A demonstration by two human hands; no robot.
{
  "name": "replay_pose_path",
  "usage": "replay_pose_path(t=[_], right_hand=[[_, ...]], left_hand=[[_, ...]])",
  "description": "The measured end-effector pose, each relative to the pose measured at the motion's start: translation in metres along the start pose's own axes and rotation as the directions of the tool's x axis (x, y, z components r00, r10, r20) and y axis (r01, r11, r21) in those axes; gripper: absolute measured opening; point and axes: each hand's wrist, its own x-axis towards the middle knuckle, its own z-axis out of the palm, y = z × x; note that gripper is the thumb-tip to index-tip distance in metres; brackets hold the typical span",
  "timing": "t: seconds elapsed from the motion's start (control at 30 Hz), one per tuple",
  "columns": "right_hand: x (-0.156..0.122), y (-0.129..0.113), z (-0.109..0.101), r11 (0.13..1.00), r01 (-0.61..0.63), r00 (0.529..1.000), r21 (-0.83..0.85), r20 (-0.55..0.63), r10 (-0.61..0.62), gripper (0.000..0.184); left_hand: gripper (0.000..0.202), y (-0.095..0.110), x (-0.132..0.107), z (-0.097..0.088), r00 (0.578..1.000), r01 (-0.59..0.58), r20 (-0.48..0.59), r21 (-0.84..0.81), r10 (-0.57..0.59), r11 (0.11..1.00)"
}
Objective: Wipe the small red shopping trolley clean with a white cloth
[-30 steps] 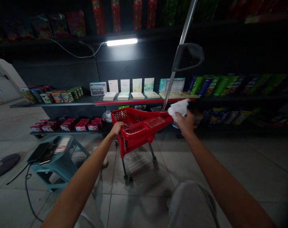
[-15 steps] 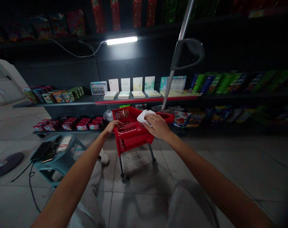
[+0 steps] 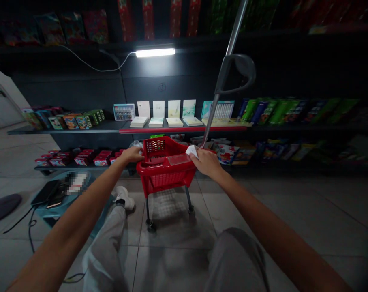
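A small red shopping trolley [image 3: 164, 174] on wheels stands on the tiled floor in front of me, its grey pull handle [image 3: 235, 73] rising up to the right. My left hand [image 3: 131, 154] grips the trolley's near-left rim. My right hand [image 3: 206, 162] presses a crumpled white cloth [image 3: 191, 151] onto the right rim, fingers closed over it. My knees in grey trousers show at the bottom.
Dark shop shelves [image 3: 184, 129] behind the trolley carry notebooks, boxes and packets, lit by a tube lamp [image 3: 155, 52]. A teal plastic stool [image 3: 62, 198] with a phone and papers stands at the left, a cable trailing on the floor beside it.
My right hand brought the cloth down from the air at the right onto the trolley's rim. The trolley turned and shifted left, and my left hand moved along with its rim.
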Motion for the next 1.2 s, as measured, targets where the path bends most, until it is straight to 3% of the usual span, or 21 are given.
replay_pose_path(t=[0.07, 0.13, 0.2, 0.27, 0.33, 0.43, 0.67, 0.87, 0.97, 1.2], right_hand=[[-0.003, -0.009, -0.002, 1.000, -0.003, 1.000, -0.024, -0.008, 0.003, 0.038], [-0.006, -0.020, -0.004, 0.999, -0.007, 1.000, -0.045, -0.017, 0.006, 0.037], [-0.011, -0.032, -0.004, 0.999, 0.002, 0.999, -0.053, -0.035, -0.004, 0.037], [-0.015, -0.045, -0.005, 0.998, 0.011, 0.997, -0.055, -0.077, -0.016, 0.038], [-0.019, -0.057, -0.004, 0.999, 0.022, 0.992, -0.050, -0.120, -0.027, 0.041], [-0.024, -0.070, -0.003, 0.999, 0.044, 0.989, -0.017, -0.142, -0.046, 0.046], [-0.045, -0.069, 0.007, 0.981, 0.186, 0.959, 0.045, -0.225, -0.172, 0.048], [-0.062, -0.057, 0.005, 0.942, 0.328, 0.926, 0.076, -0.225, -0.304, 0.032], [-0.067, -0.046, 0.007, 0.934, 0.344, 0.914, 0.098, -0.264, -0.309, 0.030], [-0.065, -0.015, 0.015, 0.829, 0.430, 0.890, 0.359, -0.325, -0.321, 0.032]], left_hand=[[0.030, 0.025, -0.008, -0.012, 0.994, 0.010, -0.108, 0.057, -0.003, 0.998], [0.034, 0.056, -0.024, -0.011, 0.985, -0.069, -0.155, 0.066, 0.079, 0.995], [0.041, 0.086, -0.046, 0.004, 0.976, -0.172, -0.122, 0.088, 0.182, 0.981], [0.046, 0.107, -0.071, 0.026, 0.973, -0.186, -0.114, 0.112, 0.199, 0.976], [0.045, 0.116, -0.092, 0.045, 0.948, -0.153, -0.248, 0.196, 0.199, 0.969], [0.043, 0.111, -0.107, 0.056, 0.926, -0.140, -0.308, 0.257, 0.219, 0.956], [0.037, 0.078, -0.104, 0.034, 0.929, -0.200, -0.273, 0.203, 0.251, 0.959], [0.041, 0.062, -0.104, 0.029, 0.909, -0.268, -0.256, 0.245, 0.329, 0.932], [0.043, 0.058, -0.102, 0.028, 0.907, -0.284, -0.243, 0.255, 0.345, 0.924], [0.046, 0.051, -0.092, 0.025, 0.886, -0.325, -0.228, 0.313, 0.403, 0.892]])
